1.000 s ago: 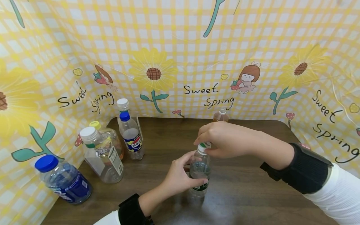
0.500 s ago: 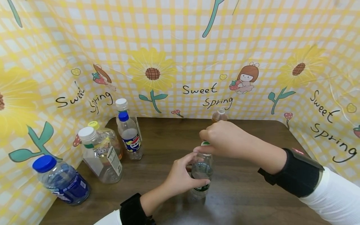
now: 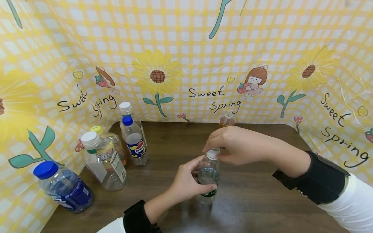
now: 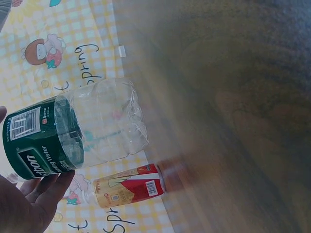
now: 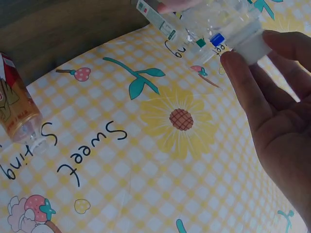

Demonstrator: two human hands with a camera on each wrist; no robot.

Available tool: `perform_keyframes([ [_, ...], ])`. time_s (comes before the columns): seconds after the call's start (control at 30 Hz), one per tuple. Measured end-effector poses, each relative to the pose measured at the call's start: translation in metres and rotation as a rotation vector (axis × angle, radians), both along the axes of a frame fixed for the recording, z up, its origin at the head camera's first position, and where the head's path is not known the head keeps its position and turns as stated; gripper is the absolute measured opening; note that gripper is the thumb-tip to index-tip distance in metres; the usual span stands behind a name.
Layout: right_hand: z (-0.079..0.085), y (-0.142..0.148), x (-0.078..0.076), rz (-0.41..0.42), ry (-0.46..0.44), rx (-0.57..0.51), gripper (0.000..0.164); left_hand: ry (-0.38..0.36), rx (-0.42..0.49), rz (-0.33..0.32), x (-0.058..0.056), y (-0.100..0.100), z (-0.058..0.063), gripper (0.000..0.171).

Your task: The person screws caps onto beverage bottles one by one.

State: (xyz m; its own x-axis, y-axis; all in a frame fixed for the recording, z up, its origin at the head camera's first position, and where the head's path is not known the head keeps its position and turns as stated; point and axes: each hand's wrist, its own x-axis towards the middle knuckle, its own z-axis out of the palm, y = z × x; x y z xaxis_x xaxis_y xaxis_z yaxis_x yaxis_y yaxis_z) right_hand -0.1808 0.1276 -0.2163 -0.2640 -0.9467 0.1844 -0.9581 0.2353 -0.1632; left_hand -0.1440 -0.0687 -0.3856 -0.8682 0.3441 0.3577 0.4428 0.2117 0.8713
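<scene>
A clear plastic water bottle [image 3: 209, 174] with a green label stands upright on the table. My left hand [image 3: 186, 182] holds its body, thumb on the near side and fingers on the other. In the left wrist view the green label [image 4: 36, 141] reads partly, and the bottle looks transparent below it. At the top, the thumb and fingers of my right hand [image 3: 236, 144] pinch the white cap [image 3: 212, 153]. The right wrist view shows that cap [image 5: 252, 46] between thumb and fingers, seated on the bottle neck.
Several capped bottles stand at left: a blue-capped blue-label bottle [image 3: 70, 194], a white-capped clear one [image 3: 107, 171], a Pepsi bottle [image 3: 137, 147]. A red-and-orange labelled bottle [image 3: 227, 120] stands behind my right hand. A yellow checked cloth [image 3: 186, 42] rises behind the table [image 3: 262, 200].
My right hand twisted inward over the cap half a second ago, and has since turned back with its fingers round the cap. My left hand keeps its hold on the bottle.
</scene>
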Motion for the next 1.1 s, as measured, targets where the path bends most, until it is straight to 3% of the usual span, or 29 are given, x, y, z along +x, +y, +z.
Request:
perform_keyframes([
  [0.27, -0.012, -0.002, 0.004, -0.058, 0.128, -0.066, 0.019, 0.001, -0.003, 0.007, 0.003, 0.001, 0.003, 0.08],
  [0.43, -0.023, -0.006, 0.007, -0.132, 0.25, -0.025, 0.024, -0.006, 0.003, 0.02, 0.005, 0.001, 0.002, 0.078],
  [0.53, -0.029, -0.008, 0.008, -0.188, 0.325, -0.024, 0.023, 0.027, -0.018, 0.052, 0.005, 0.001, 0.001, 0.079],
  [0.6, -0.034, -0.01, 0.009, -0.245, 0.385, -0.071, 0.023, 0.07, -0.039, 0.088, 0.005, 0.002, 0.001, 0.08],
  [0.7, -0.041, -0.015, 0.011, -0.364, 0.462, -0.169, 0.035, 0.122, -0.061, 0.138, 0.004, 0.002, 0.002, 0.079],
  [0.87, -0.049, -0.021, 0.014, -0.523, 0.481, -0.235, 0.046, 0.111, -0.061, 0.142, 0.004, 0.003, 0.001, 0.077],
  [1.1, -0.052, -0.025, 0.016, -0.619, 0.444, -0.216, 0.045, 0.102, -0.051, 0.139, 0.004, 0.004, -0.003, 0.078],
])
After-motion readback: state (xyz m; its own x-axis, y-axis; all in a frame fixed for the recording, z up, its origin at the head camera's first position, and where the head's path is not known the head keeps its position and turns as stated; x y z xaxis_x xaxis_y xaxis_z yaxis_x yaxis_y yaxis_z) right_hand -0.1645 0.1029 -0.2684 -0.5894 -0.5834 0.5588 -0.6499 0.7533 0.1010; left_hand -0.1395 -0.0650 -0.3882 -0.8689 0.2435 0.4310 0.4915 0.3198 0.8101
